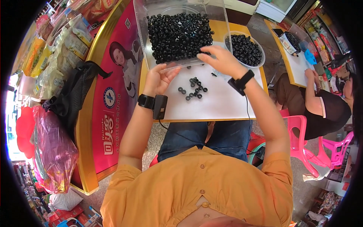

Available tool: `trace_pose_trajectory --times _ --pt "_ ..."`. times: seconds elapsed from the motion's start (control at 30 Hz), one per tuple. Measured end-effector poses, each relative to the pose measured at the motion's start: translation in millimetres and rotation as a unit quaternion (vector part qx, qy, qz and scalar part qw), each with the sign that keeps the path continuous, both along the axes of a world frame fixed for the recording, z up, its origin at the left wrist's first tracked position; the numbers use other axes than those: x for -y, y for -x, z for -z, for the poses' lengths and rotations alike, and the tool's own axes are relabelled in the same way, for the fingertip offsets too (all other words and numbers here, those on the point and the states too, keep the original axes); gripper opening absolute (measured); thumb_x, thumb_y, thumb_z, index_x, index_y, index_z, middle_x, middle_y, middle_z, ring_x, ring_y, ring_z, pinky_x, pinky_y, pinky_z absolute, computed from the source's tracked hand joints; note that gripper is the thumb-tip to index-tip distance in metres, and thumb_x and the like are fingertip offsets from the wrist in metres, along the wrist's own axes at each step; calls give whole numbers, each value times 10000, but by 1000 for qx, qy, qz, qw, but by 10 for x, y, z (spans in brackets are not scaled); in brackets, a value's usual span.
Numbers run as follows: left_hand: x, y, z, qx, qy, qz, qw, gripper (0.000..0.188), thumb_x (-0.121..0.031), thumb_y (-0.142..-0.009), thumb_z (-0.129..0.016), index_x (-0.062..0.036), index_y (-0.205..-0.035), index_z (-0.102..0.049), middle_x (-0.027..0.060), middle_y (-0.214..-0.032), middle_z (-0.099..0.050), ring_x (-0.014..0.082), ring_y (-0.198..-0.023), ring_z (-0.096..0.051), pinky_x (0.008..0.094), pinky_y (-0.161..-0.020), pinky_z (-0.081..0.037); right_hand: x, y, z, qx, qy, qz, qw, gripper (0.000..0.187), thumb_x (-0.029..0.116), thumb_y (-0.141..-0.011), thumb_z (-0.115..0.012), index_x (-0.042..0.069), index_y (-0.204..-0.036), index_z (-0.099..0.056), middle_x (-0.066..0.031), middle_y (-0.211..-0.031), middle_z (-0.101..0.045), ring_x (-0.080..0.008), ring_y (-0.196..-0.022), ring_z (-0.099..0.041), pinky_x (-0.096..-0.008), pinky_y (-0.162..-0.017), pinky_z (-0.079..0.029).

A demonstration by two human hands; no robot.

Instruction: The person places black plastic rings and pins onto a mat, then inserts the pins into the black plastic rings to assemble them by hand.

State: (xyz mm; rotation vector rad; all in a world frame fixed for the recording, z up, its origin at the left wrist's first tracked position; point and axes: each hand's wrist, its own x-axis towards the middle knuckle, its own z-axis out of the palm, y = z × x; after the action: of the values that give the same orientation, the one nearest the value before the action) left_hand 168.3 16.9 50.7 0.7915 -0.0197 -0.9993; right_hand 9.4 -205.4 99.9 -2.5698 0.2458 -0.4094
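Note:
A clear plastic bin point(140, 36) stands on the white tabletop, holding a mass of small black ring-shaped pieces point(177, 38). My left hand point(162, 79) is by the bin's near wall, palm turned up and fingers loosely curled and apart; nothing shows in it. At the near right corner of the bin is my right hand point(223, 60), its thumb and fingers apart with no piece visible between them. Whether its fingertips touch the bin wall I cannot tell. Several loose black rings point(196, 89) lie on the table between my forearms. A small dark scrap point(214, 74) lies beside my right hand.
A round clear tub point(261, 62) of similar black pieces stands right of the bin. A pink, gold-edged counter point(113, 75) borders the table's left side. At another table point(283, 56) on the right sits a person point(321, 106), near pink plastic chairs point(298, 128). Cables hang from both wrist devices.

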Motion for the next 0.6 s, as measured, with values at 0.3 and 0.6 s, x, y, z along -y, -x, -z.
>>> trace_pose_trajectory --times 0.3,0.6 --pt "-32 86 127 -37 46 -9 998 155 -6 -958 -482 52 -1087 -418 307 -1320 -505 538 -1200 -551 521 -1001 -559 746 -1317 -434 9 59 142 988 825 597 -861 -663 57 -1454 -470 -248 -1421 -519 -388 -1330 -493 -448 -1097 -416" --pt "-64 186 16 -29 35 -34 998 207 10 -942 -495 35 -1122 -395 288 -1323 -486 529 -1179 -571 526 -992 -564 146 -1892 -2 16 117 145 982 702 553 -771 -753 232 -1371 -580 -215 -1348 -511 -444 -1244 -494 -471 -1033 -457"
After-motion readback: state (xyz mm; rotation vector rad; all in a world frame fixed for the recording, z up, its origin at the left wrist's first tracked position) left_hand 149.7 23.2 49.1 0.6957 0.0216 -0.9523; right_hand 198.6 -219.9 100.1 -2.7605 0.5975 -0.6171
